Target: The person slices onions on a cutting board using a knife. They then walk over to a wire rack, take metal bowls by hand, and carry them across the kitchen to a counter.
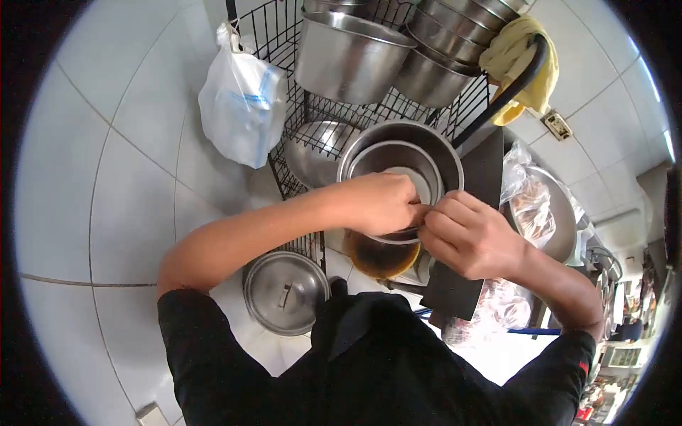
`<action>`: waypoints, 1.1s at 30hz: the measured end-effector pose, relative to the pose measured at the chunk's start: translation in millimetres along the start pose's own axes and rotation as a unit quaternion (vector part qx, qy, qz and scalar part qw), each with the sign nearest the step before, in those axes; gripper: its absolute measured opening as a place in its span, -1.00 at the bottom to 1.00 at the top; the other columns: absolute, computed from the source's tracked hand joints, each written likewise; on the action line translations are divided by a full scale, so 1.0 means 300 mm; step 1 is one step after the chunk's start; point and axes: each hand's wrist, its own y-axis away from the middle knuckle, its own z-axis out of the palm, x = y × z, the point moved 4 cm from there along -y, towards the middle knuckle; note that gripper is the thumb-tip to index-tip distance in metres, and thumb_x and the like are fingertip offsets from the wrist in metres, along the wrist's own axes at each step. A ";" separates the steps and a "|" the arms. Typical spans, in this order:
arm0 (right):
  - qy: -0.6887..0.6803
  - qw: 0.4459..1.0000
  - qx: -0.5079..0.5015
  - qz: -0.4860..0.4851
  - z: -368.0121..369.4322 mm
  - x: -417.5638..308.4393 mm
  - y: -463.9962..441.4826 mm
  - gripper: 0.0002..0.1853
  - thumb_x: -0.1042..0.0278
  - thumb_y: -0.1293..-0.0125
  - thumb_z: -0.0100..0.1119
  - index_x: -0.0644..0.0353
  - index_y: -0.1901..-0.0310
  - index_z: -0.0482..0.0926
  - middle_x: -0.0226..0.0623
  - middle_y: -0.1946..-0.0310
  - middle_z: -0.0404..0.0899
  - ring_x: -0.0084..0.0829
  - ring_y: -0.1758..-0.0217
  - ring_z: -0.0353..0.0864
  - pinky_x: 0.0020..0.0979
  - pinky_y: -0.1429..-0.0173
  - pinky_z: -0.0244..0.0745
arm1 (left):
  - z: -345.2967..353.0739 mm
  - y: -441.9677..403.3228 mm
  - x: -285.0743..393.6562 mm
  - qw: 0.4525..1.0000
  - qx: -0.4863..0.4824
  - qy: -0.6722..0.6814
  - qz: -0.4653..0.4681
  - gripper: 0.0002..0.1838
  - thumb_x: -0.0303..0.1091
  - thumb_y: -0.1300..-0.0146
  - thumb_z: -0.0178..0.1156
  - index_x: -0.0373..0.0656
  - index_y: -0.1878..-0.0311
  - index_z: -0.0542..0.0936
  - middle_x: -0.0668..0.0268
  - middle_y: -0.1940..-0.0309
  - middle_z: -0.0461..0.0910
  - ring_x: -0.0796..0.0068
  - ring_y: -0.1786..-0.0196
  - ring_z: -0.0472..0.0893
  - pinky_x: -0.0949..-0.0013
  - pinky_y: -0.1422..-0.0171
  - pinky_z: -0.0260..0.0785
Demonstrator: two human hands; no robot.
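Observation:
A deep round metal pot (455, 162) stands in front of my chest, with a smaller metal pot (369, 157) nested inside it. Over the near part of the nested pots, my left hand (387, 204) is closed, with its fingertips hidden. My right hand (465, 231) is closed at the pot's right rim, its bent fingers meeting those of my left hand. Anything pinched between the fingers is too small or hidden to name. Just below the pots shows a round vessel with dark brown liquid (380, 257).
A black wire rack (284, 32) holds stacked metal pots (348, 60). A white plastic bag (245, 106) hangs at its left, a yellow cloth (522, 53) at its right. A lidded pot (286, 292) is low left. Plastic-wrapped items (533, 213) lie right, beyond a dark panel (479, 170).

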 end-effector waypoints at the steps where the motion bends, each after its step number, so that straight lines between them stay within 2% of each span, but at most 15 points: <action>1: -0.006 1.000 -0.001 0.003 0.011 -0.004 0.014 -0.77 0.35 0.18 0.17 0.23 0.41 0.56 -0.35 0.40 0.41 -0.38 0.29 0.48 -0.38 0.17 0.43 | 0.022 -0.025 -0.008 1.000 0.000 0.012 0.002 -0.71 -0.27 -0.32 0.10 -0.33 0.18 0.66 -0.10 0.39 0.63 -0.05 0.28 0.65 0.08 0.16 0.44; 6: -0.022 0.999 -0.008 0.025 0.069 -0.041 0.087 -0.80 0.34 0.09 0.17 0.24 0.39 0.58 -0.33 0.40 0.42 -0.37 0.27 0.49 -0.37 0.14 0.44 | 0.112 -0.101 -0.035 0.992 -0.005 0.123 0.009 -0.83 -0.40 -0.23 0.16 -0.31 0.29 0.66 -0.09 0.44 0.62 0.10 0.35 0.66 0.16 0.23 0.43; 10: -0.073 0.995 -0.042 0.060 0.083 -0.065 0.122 -0.67 0.36 0.17 0.18 0.31 0.30 0.58 -0.28 0.37 0.44 -0.30 0.25 0.52 -0.31 0.10 0.46 | 0.143 -0.124 -0.045 0.991 -0.080 0.031 0.102 -0.80 -0.43 -0.18 0.17 -0.34 0.18 0.62 -0.06 0.38 0.64 0.13 0.33 0.67 0.18 0.19 0.44; 11: -0.083 0.993 -0.038 0.072 0.078 -0.059 0.128 -0.68 0.35 0.16 0.17 0.30 0.29 0.58 -0.28 0.37 0.44 -0.30 0.25 0.52 -0.31 0.10 0.45 | 0.123 -0.104 -0.023 0.983 -0.146 -0.001 0.113 -0.71 -0.36 -0.17 0.19 -0.34 0.10 0.61 -0.05 0.33 0.66 0.09 0.29 0.67 0.15 0.15 0.45; 14: -0.110 0.988 -0.027 0.102 0.077 -0.067 0.141 -0.73 0.33 0.10 0.16 0.27 0.32 0.56 -0.29 0.38 0.43 -0.32 0.25 0.51 -0.32 0.11 0.43 | 0.140 -0.076 -0.032 0.974 -0.220 -0.013 0.056 -0.66 -0.31 -0.12 0.23 -0.33 0.09 0.62 -0.06 0.30 0.67 0.05 0.26 0.67 0.13 0.11 0.46; 16: -0.109 0.990 -0.024 0.088 0.083 -0.071 0.136 -0.81 0.32 0.05 0.17 0.22 0.39 0.54 -0.33 0.40 0.40 -0.35 0.26 0.48 -0.35 0.13 0.40 | 0.151 -0.078 -0.004 0.963 -0.245 -0.030 0.106 -0.62 -0.33 -0.04 0.20 -0.34 0.07 0.62 -0.10 0.33 0.66 -0.01 0.28 0.67 0.07 0.11 0.48; 19: -0.111 0.986 -0.046 0.111 0.090 -0.054 0.141 -0.83 0.34 0.04 0.16 0.21 0.39 0.53 -0.32 0.39 0.41 -0.31 0.26 0.48 -0.32 0.13 0.40 | 0.142 -0.066 0.031 0.971 -0.165 -0.130 0.115 -0.70 -0.40 -0.08 0.13 -0.37 0.14 0.62 -0.15 0.38 0.62 -0.14 0.29 0.63 -0.02 0.13 0.47; 22: -0.159 0.975 -0.046 0.147 0.083 -0.032 0.169 -0.73 0.44 0.19 0.19 0.24 0.32 0.56 -0.29 0.38 0.46 -0.25 0.27 0.49 -0.27 0.15 0.40 | 0.060 -0.021 0.030 0.983 0.086 -0.038 0.156 -0.74 -0.43 -0.13 0.12 -0.37 0.16 0.61 -0.15 0.39 0.61 -0.18 0.28 0.61 -0.04 0.15 0.46; 23: -0.180 0.970 -0.042 0.156 0.081 -0.030 0.179 -0.66 0.49 0.26 0.20 0.25 0.30 0.58 -0.28 0.37 0.48 -0.22 0.28 0.49 -0.26 0.16 0.40 | 0.024 0.000 0.025 0.965 0.166 -0.032 0.202 -0.77 -0.43 -0.23 0.10 -0.36 0.12 0.60 -0.10 0.44 0.61 0.03 0.38 0.67 0.08 0.25 0.48; 25: -0.200 0.964 -0.041 0.171 0.064 -0.024 0.190 -0.65 0.53 0.28 0.20 0.26 0.30 0.59 -0.26 0.36 0.50 -0.20 0.26 0.51 -0.24 0.13 0.42 | -0.087 0.089 0.066 0.973 0.192 0.058 0.119 -0.76 -0.40 -0.31 0.11 -0.35 0.07 0.60 0.04 0.49 0.61 0.43 0.45 0.63 0.27 0.31 0.45; 26: -0.211 0.960 -0.040 0.179 0.052 -0.020 0.195 -0.64 0.55 0.30 0.20 0.26 0.30 0.59 -0.25 0.36 0.51 -0.19 0.25 0.52 -0.24 0.12 0.42 | -0.136 0.147 0.079 0.962 0.236 0.090 0.100 -0.76 -0.39 -0.32 0.07 -0.30 0.07 0.62 0.00 0.47 0.60 0.27 0.48 0.61 0.24 0.32 0.42; 27: -0.219 0.958 -0.013 0.186 0.022 -0.011 0.194 -0.67 0.63 0.27 0.18 0.26 0.32 0.59 -0.23 0.33 0.55 -0.19 0.23 0.54 -0.23 0.14 0.46 | -0.165 0.205 0.059 0.945 0.287 0.121 0.102 -0.76 -0.41 -0.32 0.11 -0.32 0.05 0.62 0.13 0.46 0.64 0.51 0.46 0.56 0.35 0.35 0.39; 29: -0.177 0.956 0.038 0.233 -0.090 0.025 0.181 -0.71 0.65 0.23 0.20 0.25 0.34 0.58 -0.24 0.33 0.56 -0.19 0.24 0.56 -0.23 0.18 0.47 | -0.226 0.383 0.092 0.909 0.394 0.125 0.060 -0.75 -0.44 -0.31 0.11 -0.34 0.04 0.63 0.23 0.43 0.67 0.54 0.42 0.56 0.39 0.34 0.38; 31: -0.118 0.958 0.090 0.244 -0.225 0.069 0.159 -0.75 0.68 0.17 0.20 0.24 0.35 0.56 -0.23 0.35 0.56 -0.19 0.28 0.56 -0.23 0.24 0.48 | -0.257 0.533 0.108 0.874 0.484 0.020 0.041 -0.76 -0.46 -0.31 0.12 -0.37 0.04 0.63 0.27 0.38 0.69 0.55 0.36 0.58 0.43 0.28 0.40; 33: -0.036 0.958 0.149 0.241 -0.355 0.141 0.098 -0.80 0.69 0.06 0.19 0.25 0.35 0.55 -0.20 0.39 0.54 -0.19 0.32 0.57 -0.26 0.26 0.47 | -0.246 0.626 0.083 0.860 0.508 -0.039 -0.017 -0.76 -0.46 -0.32 0.12 -0.36 0.03 0.63 0.22 0.35 0.69 0.52 0.32 0.61 0.43 0.21 0.43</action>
